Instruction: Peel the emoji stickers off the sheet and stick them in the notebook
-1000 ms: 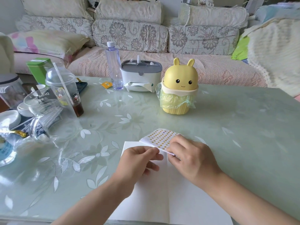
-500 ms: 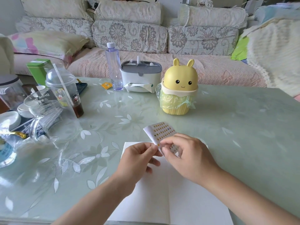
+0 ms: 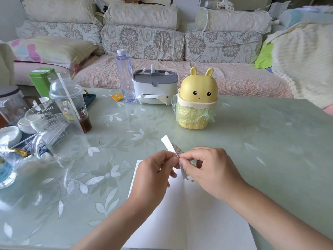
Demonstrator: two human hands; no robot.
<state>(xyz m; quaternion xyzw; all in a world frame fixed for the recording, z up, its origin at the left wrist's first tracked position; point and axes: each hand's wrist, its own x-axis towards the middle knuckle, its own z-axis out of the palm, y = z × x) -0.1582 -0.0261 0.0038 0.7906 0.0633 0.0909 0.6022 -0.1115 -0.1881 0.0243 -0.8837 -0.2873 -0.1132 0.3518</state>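
Note:
A small white sticker sheet (image 3: 170,146) with rows of tiny yellow emoji stickers is held up almost edge-on above the open white notebook (image 3: 189,219). My left hand (image 3: 153,175) pinches its near edge between thumb and fingers. My right hand (image 3: 209,170) pinches at the sheet from the right, fingertips meeting the left hand's. A couple of small yellow stickers (image 3: 190,179) lie on the notebook page just below the hands. The lower part of the sheet is hidden behind my fingers.
A yellow bunny-shaped bin (image 3: 195,100) stands beyond the notebook. Behind it are a white tissue box (image 3: 153,89) and a clear bottle (image 3: 125,76). A glass jug (image 3: 54,134), a lidded cup (image 3: 72,103) and small dishes crowd the table's left side. A sofa runs along the back.
The sticker sheet went from lying flat on the notebook to being lifted and turned nearly edge-on. Both hands rose with it and drew together at its edge.

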